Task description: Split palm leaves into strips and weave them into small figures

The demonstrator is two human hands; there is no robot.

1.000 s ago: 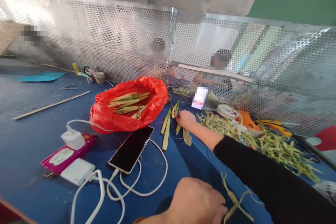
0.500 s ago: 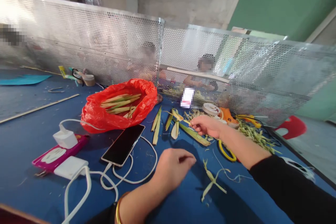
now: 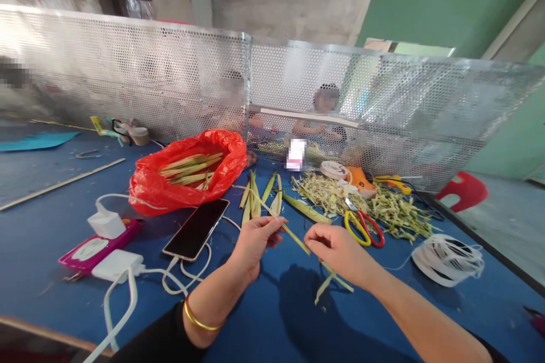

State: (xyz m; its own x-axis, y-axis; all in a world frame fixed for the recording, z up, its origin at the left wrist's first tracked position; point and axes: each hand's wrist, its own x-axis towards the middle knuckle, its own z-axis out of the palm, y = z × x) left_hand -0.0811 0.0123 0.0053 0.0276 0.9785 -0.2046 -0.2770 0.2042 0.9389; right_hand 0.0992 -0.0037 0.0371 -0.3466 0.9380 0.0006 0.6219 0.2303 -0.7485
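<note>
Leaf strip [image 3: 296,238] just below the frame's centre, pinched by the left hand [image 3: 256,243]; the right hand [image 3: 338,249] curls beside its lower end, grip unclear; light, even tension lengthwise would likely prevent splitting.

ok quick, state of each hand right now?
Left hand: closed, pinching a leaf strip.
Right hand: fingers curled at the strip's near end; can't tell if gripping.

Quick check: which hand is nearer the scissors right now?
Right. The right hand is just left of the scissors, on the near side; the left hand, holding a leaf strip, is farther off to the left.
</note>
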